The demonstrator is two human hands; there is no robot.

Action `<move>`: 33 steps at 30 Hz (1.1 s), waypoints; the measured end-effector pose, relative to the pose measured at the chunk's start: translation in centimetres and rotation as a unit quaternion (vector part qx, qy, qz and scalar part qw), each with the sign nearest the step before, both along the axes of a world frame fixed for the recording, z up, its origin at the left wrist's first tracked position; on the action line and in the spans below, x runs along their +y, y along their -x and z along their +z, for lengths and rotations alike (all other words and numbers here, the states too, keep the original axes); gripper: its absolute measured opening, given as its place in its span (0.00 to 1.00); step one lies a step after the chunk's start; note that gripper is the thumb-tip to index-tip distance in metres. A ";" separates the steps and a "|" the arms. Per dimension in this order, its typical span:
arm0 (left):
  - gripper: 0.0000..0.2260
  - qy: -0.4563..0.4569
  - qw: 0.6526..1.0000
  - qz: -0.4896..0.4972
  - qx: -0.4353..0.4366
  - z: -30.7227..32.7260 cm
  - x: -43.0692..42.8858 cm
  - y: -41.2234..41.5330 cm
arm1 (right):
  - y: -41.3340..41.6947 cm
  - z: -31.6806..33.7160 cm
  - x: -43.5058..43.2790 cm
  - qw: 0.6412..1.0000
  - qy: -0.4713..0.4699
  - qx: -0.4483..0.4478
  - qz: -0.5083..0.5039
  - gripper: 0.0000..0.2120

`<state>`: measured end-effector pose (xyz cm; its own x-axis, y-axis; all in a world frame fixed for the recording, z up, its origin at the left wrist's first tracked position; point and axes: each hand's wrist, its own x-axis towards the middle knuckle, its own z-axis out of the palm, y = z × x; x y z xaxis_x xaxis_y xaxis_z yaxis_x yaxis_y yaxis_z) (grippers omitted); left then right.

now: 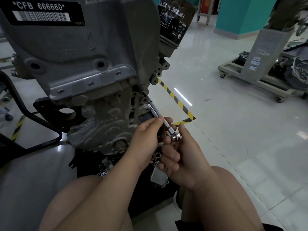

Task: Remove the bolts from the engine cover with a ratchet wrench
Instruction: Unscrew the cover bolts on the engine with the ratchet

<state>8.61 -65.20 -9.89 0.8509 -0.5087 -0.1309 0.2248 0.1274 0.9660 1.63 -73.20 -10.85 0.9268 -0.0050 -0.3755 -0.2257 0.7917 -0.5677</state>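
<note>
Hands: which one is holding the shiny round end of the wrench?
The right hand grips the ratchet wrench by its shiny round head. The left hand instead pinches the thin extension bar, nearer the engine.

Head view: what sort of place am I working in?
Most likely an automotive workshop or training bay. A bare engine with a barcode label is being worked on, yellow-black hazard tape marks the glossy tiled floor, and a wheeled stand with more engine parts sits at the right.
</note>
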 end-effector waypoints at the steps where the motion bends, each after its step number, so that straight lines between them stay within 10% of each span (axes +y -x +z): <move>1: 0.18 0.000 1.000 0.000 0.003 0.0 0.0 0.1 | 0.1 0.2 0.0 0.999 -0.036 0.001 0.014 0.32; 11: 0.17 -0.008 1.000 0.009 0.006 0.2 0.2 0.3 | 0.2 0.3 0.5 0.990 -0.136 -0.002 0.045 0.31; 21: 0.16 -0.008 1.000 0.016 -0.008 -0.3 0.1 0.2 | -0.5 -0.5 1.2 0.982 0.177 0.038 -0.059 0.36; 28: 0.16 -0.023 0.999 0.026 -0.028 -0.3 0.1 0.1 | 0.1 -1.0 0.4 0.861 0.500 0.016 -0.092 0.36; 33: 0.16 -0.035 0.999 0.016 -0.031 -0.3 0.5 0.0 | 0.3 -0.5 -0.4 0.702 0.706 -0.007 -0.089 0.31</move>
<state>8.64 -64.67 -10.14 0.8746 -0.4719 -0.1119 0.1616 0.0661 0.9846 1.31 -73.64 -11.31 0.8674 -0.4804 0.1299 -0.1813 -0.5482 -0.8165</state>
